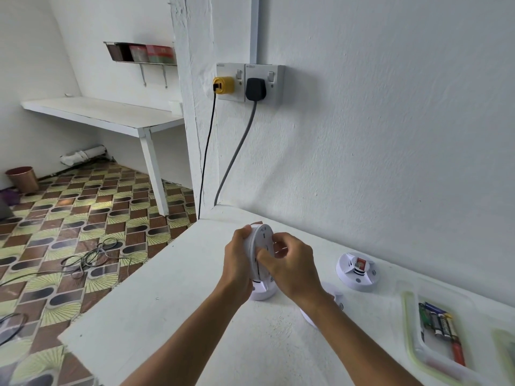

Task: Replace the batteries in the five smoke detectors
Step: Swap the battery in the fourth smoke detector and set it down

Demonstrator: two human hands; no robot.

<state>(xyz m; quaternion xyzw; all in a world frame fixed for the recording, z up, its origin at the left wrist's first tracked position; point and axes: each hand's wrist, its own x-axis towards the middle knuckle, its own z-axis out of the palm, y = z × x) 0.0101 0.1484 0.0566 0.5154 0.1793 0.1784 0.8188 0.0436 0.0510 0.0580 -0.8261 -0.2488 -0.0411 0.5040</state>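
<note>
A round white smoke detector (pixel 262 240) is held on edge above the white table (pixel 178 316). My left hand (pixel 239 263) grips its left rim and my right hand (pixel 292 266) pinches its flat face. Under it lies another white detector (pixel 262 292), partly hidden by my hands. A third detector (pixel 358 270) rests to the right, its top open on a red part. A fourth detector (pixel 331 305) is mostly hidden under my right forearm. A clear tray (pixel 409 330) at the right holds several batteries (pixel 441 327).
The table meets a white wall with two sockets (pixel 250 82), a yellow plug and a black plug, both with cables hanging down. At the left the patterned floor (pixel 69 218) has loose cables, a bin (pixel 22 178) and a white shelf table (pixel 111 115).
</note>
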